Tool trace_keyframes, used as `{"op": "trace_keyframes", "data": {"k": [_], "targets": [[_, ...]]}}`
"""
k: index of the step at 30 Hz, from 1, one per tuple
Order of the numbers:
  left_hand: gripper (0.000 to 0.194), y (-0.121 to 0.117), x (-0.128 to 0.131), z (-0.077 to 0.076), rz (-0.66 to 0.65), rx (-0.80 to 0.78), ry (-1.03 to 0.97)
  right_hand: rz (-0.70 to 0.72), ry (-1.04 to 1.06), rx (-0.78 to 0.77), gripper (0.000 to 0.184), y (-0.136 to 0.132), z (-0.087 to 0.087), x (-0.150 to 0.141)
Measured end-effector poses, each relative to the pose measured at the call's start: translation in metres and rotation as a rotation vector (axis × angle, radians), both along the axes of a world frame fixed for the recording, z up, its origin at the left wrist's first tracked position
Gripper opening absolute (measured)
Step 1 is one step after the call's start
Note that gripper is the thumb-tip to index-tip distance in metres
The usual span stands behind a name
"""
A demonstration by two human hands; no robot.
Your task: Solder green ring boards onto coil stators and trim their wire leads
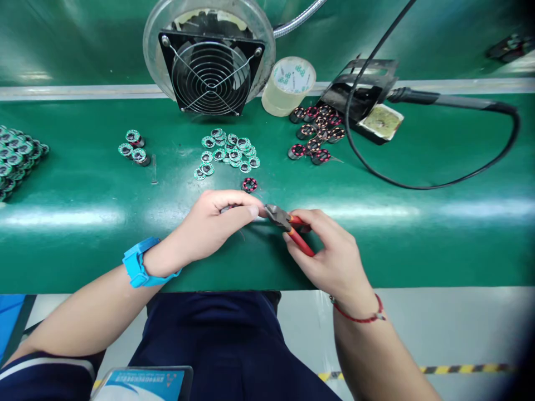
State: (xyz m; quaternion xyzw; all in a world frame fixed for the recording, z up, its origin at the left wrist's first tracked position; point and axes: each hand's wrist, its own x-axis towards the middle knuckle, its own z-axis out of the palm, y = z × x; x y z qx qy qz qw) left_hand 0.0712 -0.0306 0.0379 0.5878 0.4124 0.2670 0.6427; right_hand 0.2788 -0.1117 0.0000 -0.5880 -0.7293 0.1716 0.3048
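Two-hand pose, head view. Left hand (213, 225): thumb against index, closed around small dark-and-pink part (228, 208), mostly hidden. Right hand (334, 256) in from lower right, fingers clamped on red-handled grey metal pliers (281, 218), nose at left fingertips. Round black-and-pink coil (249, 185) just beyond.

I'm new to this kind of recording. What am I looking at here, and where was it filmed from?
No robot here: these are a person's bare hands, seen from a head-worn camera looking forward and down. The left hand pinches a small part, mostly hidden in its grip. The right hand holds red-handled pliers, their jaws close by the left hand. On the green bench lie green discs, wound coils and, at the left edge, a stack of green-topped pieces. Behind stand a fan and a tape roll.
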Motion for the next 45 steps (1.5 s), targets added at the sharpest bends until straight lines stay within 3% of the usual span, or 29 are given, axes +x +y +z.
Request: {"op": "trace_keyframes", "data": {"k": [8, 16, 21, 40, 45], "targets": [[0.02, -0.0007, 0.0005, -0.0014, 0.001, 0.003, 0.052, -0.001, -0.016, 0.005, 0.025, -0.0008, 0.0013, 0.0004], [0.02, -0.0001, -0.0015, -0.0018, -0.038, -0.016, -0.043, -0.076, 0.039, -0.014, 0.023, -0.002, 0.0003, 0.0013], [0.009, -0.0002, -0.002, -0.0024, -0.044, -0.05, -0.035, -0.018, 0.027, -0.041, 0.028, -0.0042, -0.0007, 0.0038], [0.012, -0.0013, -0.0019, -0.0042, -0.028, -0.06, -0.031, 0.02, 0.027, -0.001, 0.028, -0.005, -0.0002, 0.0051], [0.017, -0.0014, -0.0013, -0.006, -0.022, -0.247, -0.181, -0.078, 0.033, 0.003, 0.026, -0.005, -0.0037, 0.0047]]}}
